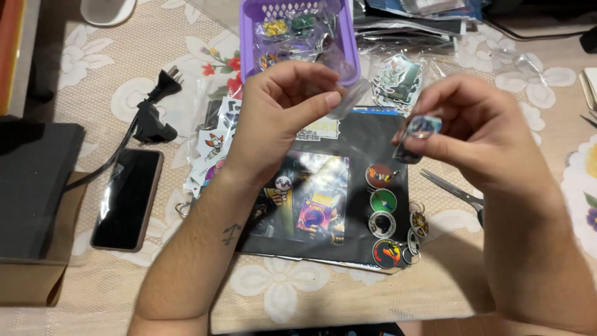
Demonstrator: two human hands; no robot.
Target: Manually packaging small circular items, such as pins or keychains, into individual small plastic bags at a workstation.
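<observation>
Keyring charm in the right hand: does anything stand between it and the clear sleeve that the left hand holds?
Nothing visible does. The keyring charm in the right hand and the clear sleeve in the left hand face each other across open air above the black board.

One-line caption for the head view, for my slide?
Left hand pinches a clear plastic bag, right hand holds a keyring charm above round badges on a black sheet.
</observation>
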